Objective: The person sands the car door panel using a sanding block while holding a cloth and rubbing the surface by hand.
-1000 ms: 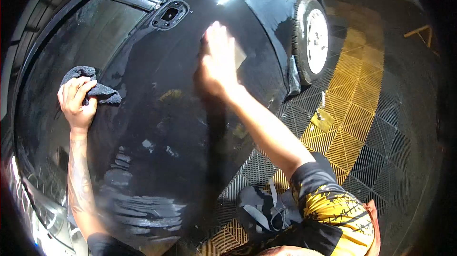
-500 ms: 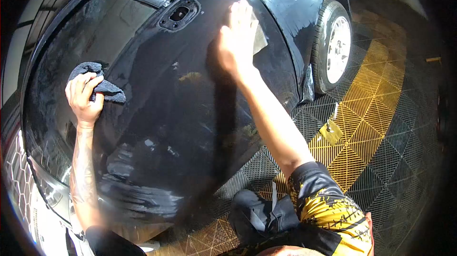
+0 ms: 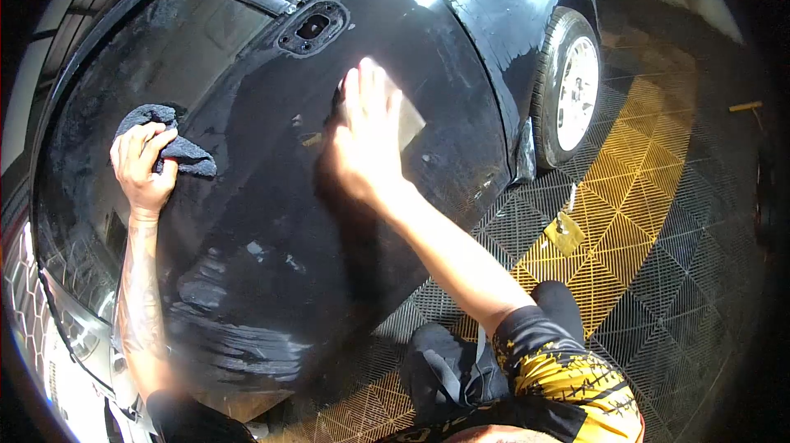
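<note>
The right hand (image 3: 364, 142) had been moved down the black door (image 3: 284, 204), a pale sheet (image 3: 411, 122) held flat beneath it, jutting rightward; well apart, leftward, a dark cloth (image 3: 189, 158) was gripped by the left hand (image 3: 146, 166).

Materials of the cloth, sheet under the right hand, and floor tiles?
Dark cloth: probably terry or microfiber; fuzzy, matte nap.
Sheet under the right hand: perhaps abrasive paper; flat-looking, straight-edged, but too blurred to confirm.
Floor tiles: likely molded plastic; repeated ribbed grid, uniform yellow and dark sections.
</note>
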`<state>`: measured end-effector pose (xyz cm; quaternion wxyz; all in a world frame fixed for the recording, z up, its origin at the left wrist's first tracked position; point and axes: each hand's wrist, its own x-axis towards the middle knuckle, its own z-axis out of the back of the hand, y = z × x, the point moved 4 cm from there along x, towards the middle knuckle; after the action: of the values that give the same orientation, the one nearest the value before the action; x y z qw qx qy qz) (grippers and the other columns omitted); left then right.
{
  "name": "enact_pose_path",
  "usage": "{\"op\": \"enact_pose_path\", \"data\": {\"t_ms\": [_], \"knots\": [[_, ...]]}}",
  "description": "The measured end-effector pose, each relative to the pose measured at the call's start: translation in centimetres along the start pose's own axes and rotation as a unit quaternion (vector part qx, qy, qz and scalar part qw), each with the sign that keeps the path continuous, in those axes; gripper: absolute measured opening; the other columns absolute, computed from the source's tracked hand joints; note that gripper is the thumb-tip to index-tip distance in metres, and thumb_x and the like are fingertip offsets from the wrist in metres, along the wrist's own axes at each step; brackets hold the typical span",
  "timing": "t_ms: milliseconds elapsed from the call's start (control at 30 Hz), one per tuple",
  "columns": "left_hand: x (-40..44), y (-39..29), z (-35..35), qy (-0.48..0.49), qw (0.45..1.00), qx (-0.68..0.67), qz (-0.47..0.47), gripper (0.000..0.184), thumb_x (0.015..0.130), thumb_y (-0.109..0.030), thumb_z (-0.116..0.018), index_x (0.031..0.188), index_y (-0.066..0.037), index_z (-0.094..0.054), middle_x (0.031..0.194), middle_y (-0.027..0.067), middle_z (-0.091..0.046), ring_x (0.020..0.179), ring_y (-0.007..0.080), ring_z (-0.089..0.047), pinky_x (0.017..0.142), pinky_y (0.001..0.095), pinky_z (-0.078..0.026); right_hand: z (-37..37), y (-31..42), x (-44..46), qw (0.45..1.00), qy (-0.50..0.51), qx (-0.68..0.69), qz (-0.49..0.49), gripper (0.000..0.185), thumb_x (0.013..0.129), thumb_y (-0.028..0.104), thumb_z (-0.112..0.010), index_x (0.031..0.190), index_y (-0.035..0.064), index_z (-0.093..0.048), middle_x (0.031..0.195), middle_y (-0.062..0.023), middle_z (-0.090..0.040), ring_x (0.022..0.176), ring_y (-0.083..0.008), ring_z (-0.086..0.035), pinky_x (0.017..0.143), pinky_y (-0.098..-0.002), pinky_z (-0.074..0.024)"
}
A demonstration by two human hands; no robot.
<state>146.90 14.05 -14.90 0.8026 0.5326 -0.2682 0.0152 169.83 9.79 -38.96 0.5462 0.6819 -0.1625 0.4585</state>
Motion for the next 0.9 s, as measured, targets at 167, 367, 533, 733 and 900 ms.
{"op": "enact_pose_path", "data": {"t_ms": [167,367,533,733,900], "knots": [[-0.1,0.0,0.1,-0.011,1.000,-0.002,-0.004,0.035,0.065,-0.008,-0.069,0.099,-0.014,-0.074,0.105,0.0015,-0.069,0.104,0.0234,-0.064,0.099,0.0418,-0.043,1.9,-5.5,6.7,0.988,-0.132,-0.068,-0.039,0.068,0.095,0.017,-0.044,0.154,-0.0095,-0.023,0.163,-0.0312,-0.014,0.153,-0.0448,-0.010,0.122,-0.0607,-0.0087],[-0.1,-0.2,0.1,-0.014,1.000,-0.010,0.002,0.035,0.065,-0.008,-0.070,0.099,-0.014,-0.074,0.105,0.0014,-0.069,0.104,0.0233,-0.064,0.099,0.0414,-0.043,0.4,-1.1,0.9,0.999,-0.022,-0.027,-0.004,0.072,0.091,0.017,-0.045,0.154,-0.0090,-0.021,0.164,-0.0300,-0.009,0.153,-0.0465,-0.007,0.121,-0.0630,-0.0089],[-0.1,0.0,0.2,-0.019,1.000,-0.010,0.003,0.034,0.066,-0.008,-0.071,0.099,-0.014,-0.074,0.105,0.0013,-0.069,0.105,0.0231,-0.063,0.099,0.0412,-0.042,1.1,-5.3,6.2,0.989,-0.127,-0.065,-0.027,0.071,0.093,0.016,-0.044,0.154,-0.0096,-0.020,0.164,-0.0302,-0.010,0.153,-0.0460,-0.009,0.121,-0.0617,-0.0093],[-0.1,0.0,0.1,-0.019,1.000,-0.013,0.001,0.036,0.066,-0.008,-0.071,0.101,-0.014,-0.074,0.106,0.0011,-0.069,0.105,0.0231,-0.063,0.099,0.0414,-0.042,0.0,-0.5,1.1,0.999,-0.042,-0.022,0.026,0.074,0.090,0.016,-0.048,0.155,-0.0073,-0.021,0.164,-0.0289,-0.012,0.153,-0.0462,-0.010,0.121,-0.0625,-0.0101],[-0.1,0.0,0.2,-0.025,1.000,-0.014,0.001,0.036,0.065,-0.007,-0.071,0.100,-0.014,-0.074,0.105,0.0010,-0.069,0.105,0.0233,-0.063,0.099,0.0414,-0.042,0.1,-0.2,2.9,0.996,-0.081,-0.041,-0.022,0.074,0.091,0.017,-0.047,0.154,-0.0095,-0.021,0.164,-0.0310,-0.012,0.153,-0.0457,-0.010,0.122,-0.0600,-0.0096]]}}
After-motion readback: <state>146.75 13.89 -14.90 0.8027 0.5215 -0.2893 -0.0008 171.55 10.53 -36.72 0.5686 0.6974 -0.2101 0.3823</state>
